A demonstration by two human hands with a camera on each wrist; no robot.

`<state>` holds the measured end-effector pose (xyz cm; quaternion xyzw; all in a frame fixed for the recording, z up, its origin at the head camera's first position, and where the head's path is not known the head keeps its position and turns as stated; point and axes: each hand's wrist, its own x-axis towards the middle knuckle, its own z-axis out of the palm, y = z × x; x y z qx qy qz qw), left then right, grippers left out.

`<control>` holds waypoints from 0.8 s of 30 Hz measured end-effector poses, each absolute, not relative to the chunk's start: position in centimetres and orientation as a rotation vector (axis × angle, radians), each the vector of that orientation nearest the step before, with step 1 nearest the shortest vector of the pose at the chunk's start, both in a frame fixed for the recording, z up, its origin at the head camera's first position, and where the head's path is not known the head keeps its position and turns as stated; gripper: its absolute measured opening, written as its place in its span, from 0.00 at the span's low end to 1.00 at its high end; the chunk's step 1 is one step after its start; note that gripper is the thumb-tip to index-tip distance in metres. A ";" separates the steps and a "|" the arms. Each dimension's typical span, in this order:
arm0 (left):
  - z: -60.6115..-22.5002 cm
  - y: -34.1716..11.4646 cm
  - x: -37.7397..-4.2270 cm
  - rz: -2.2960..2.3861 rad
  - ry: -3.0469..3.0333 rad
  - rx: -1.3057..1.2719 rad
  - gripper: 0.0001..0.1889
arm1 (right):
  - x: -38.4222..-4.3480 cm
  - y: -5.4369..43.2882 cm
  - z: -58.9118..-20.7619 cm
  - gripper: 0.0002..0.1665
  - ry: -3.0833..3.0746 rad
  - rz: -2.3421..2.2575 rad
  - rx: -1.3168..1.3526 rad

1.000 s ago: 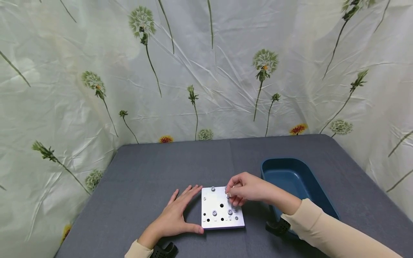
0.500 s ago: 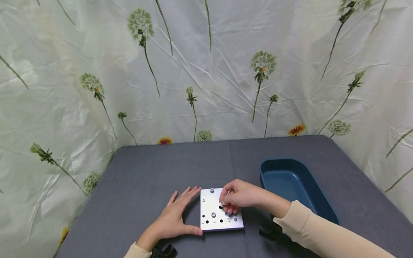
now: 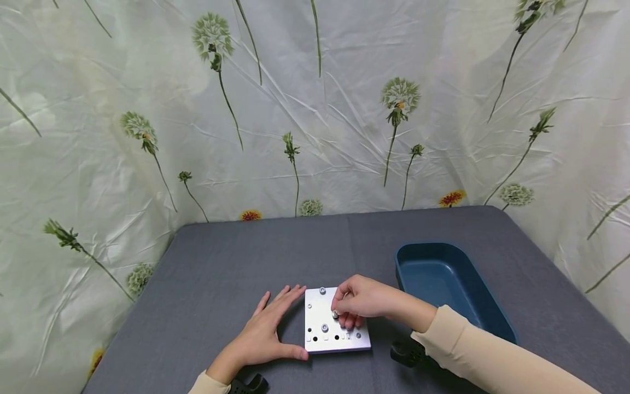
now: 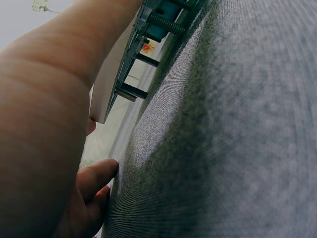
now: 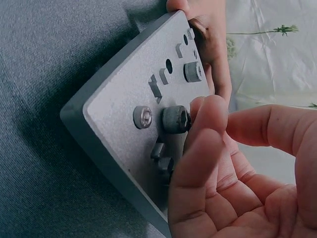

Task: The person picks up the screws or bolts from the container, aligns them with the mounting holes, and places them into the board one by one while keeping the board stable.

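Observation:
A silver metal plate [image 3: 317, 317] with holes and socket-head screws lies on the table. My right hand [image 3: 366, 297] pinches a small socket-head screw [image 3: 335, 314] between thumb and fingers, low over the plate's middle hole. In the right wrist view the fingers hide that screw; other screw heads, a large one [image 5: 173, 119] and a smaller one [image 5: 143, 117], stand nearby. My left hand [image 3: 268, 334] lies along the plate's left side, its fingers extended, the index finger at the far corner and the thumb at the near one. Threaded screw shanks [image 4: 131, 90] hang below the plate.
A dark blue tray [image 3: 492, 295] stands to the right, partly under the right forearm. Grey cloth [image 3: 256, 257] covers the table, and a flower-print curtain [image 3: 344, 137] hangs behind it. Black cameras [image 3: 406, 353] sit at the wrists.
My right hand has come from the plate's far right part to its middle, carrying the screw. The middle hole, visible before, is now covered by the screw. My left hand stays in place.

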<state>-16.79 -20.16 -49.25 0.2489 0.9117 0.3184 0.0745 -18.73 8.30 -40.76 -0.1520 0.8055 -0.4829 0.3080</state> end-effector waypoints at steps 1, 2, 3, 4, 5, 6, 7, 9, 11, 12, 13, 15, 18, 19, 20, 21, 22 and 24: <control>-49.2 -20.1 -16.8 0.955 2.734 0.745 0.66 | -18.7 8.3 -40.7 0.06 2.138 -1.269 -0.402; -49.2 -20.1 -16.8 0.955 2.734 0.741 0.66 | -18.7 8.3 -40.7 0.07 2.145 -1.261 -0.401; -49.3 -20.1 -16.8 0.954 2.732 0.737 0.66 | -18.7 8.3 -40.7 0.07 2.150 -1.255 -0.400; -49.3 -20.1 -16.8 0.954 2.731 0.734 0.66 | -18.7 8.3 -40.6 0.07 2.156 -1.246 -0.401; -49.3 -20.1 -16.8 0.954 2.730 0.731 0.66 | -18.7 8.3 -40.6 0.08 2.160 -1.240 -0.402; -49.3 -20.1 -16.8 0.953 2.732 0.729 0.66 | -18.7 8.3 -40.6 0.08 2.162 -1.236 -0.403; -49.3 -20.1 -16.8 0.953 2.733 0.729 0.66 | -18.7 8.3 -40.6 0.08 2.163 -1.233 -0.402; -49.3 -20.1 -16.8 0.955 2.735 0.728 0.66 | -18.7 8.4 -40.6 0.08 2.164 -1.231 -0.404; -49.3 -20.1 -16.8 0.957 2.737 0.727 0.66 | -18.7 8.4 -40.7 0.08 2.169 -1.230 -0.407; -49.3 -20.2 -16.8 0.957 2.736 0.726 0.65 | -18.7 8.3 -40.7 0.09 2.176 -1.229 -0.408; -49.3 -20.2 -16.8 0.958 2.735 0.724 0.65 | -18.6 8.3 -40.8 0.09 2.182 -1.226 -0.410; -49.3 -20.2 -16.7 0.958 2.731 0.717 0.65 | -18.6 8.2 -40.8 0.09 2.196 -1.222 -0.410; -49.3 -20.2 -16.7 0.961 2.725 0.712 0.66 | -18.6 8.1 -40.9 0.09 2.207 -1.223 -0.404; -49.3 -20.2 -16.7 0.961 2.725 0.714 0.66 | -18.6 8.1 -40.8 0.09 2.205 -1.227 -0.401; -49.3 -20.2 -16.7 0.962 2.724 0.716 0.66 | -18.6 8.1 -40.9 0.09 2.202 -1.232 -0.399; -49.3 -20.2 -16.7 0.964 2.724 0.719 0.66 | -18.6 8.2 -40.9 0.08 2.200 -1.239 -0.397; -49.3 -20.2 -16.7 0.967 2.725 0.724 0.66 | -18.7 8.2 -40.8 0.08 2.197 -1.245 -0.397; -49.3 -20.2 -16.8 0.969 2.729 0.734 0.66 | -18.7 8.3 -40.8 0.08 2.196 -1.254 -0.398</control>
